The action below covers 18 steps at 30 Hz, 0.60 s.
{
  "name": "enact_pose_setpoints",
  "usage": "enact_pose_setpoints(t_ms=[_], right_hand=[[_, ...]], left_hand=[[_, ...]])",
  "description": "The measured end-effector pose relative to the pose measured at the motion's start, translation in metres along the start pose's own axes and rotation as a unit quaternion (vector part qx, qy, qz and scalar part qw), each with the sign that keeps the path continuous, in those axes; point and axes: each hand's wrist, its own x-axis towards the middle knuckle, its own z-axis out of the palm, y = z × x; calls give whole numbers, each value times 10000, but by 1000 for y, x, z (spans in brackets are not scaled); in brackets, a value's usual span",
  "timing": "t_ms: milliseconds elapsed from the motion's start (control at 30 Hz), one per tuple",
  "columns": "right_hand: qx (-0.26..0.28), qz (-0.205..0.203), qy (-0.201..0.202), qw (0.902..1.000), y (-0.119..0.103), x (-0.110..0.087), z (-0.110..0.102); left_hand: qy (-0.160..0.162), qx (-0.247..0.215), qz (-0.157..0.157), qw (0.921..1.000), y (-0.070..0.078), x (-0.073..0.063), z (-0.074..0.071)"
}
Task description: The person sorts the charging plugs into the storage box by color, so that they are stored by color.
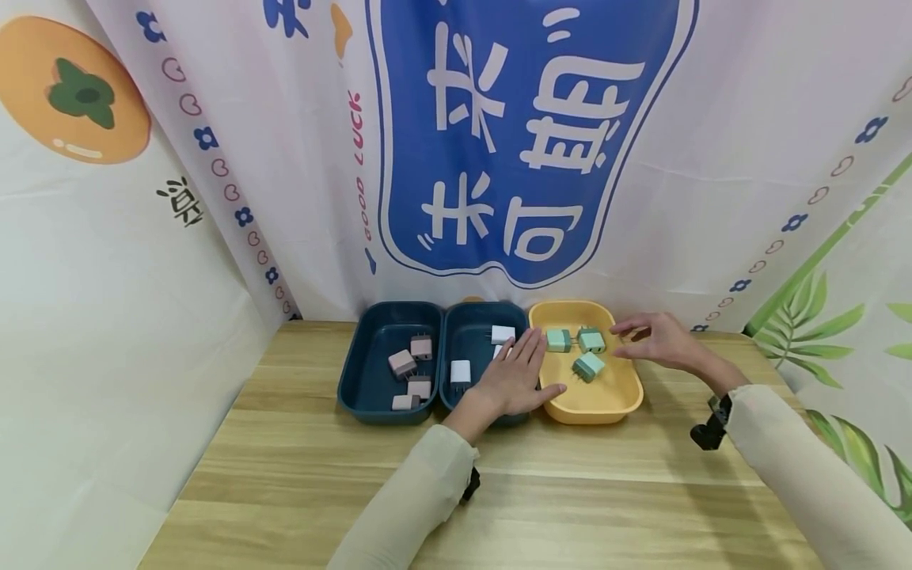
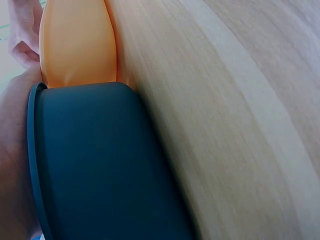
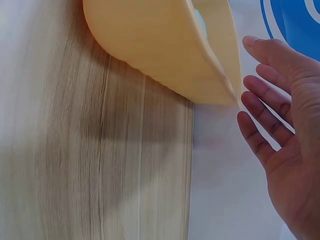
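In the head view my left hand [image 1: 511, 376] lies palm down with straight fingers over the right side of the middle dark blue tray [image 1: 465, 336], its thumb reaching over the yellow tray [image 1: 606, 394]. White plug chargers [image 1: 461, 371] sit in that blue tray, one partly hidden by the hand. Mint-green plug chargers [image 1: 588, 366] lie in the yellow tray. My right hand [image 1: 659, 339] is at the yellow tray's right rim, holding nothing; its fingers are loosely spread in the right wrist view, beside the tray wall [image 3: 145, 40].
A second dark blue tray [image 1: 374, 356] with several pinkish plug chargers [image 1: 403, 362] stands at the left, side by side with the others. All three trays are near the back edge of the wooden table [image 1: 285, 443]. A printed curtain [image 1: 321, 198] hangs behind them.
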Motion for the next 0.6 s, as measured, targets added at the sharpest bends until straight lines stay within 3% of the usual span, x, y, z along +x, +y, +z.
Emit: enact_pose_setpoints(t_ms=[600], right_hand=[[-428,126,66,9990,9,-34,-27]], left_hand=[[-36,-51,31,10000,-1,0,-1]])
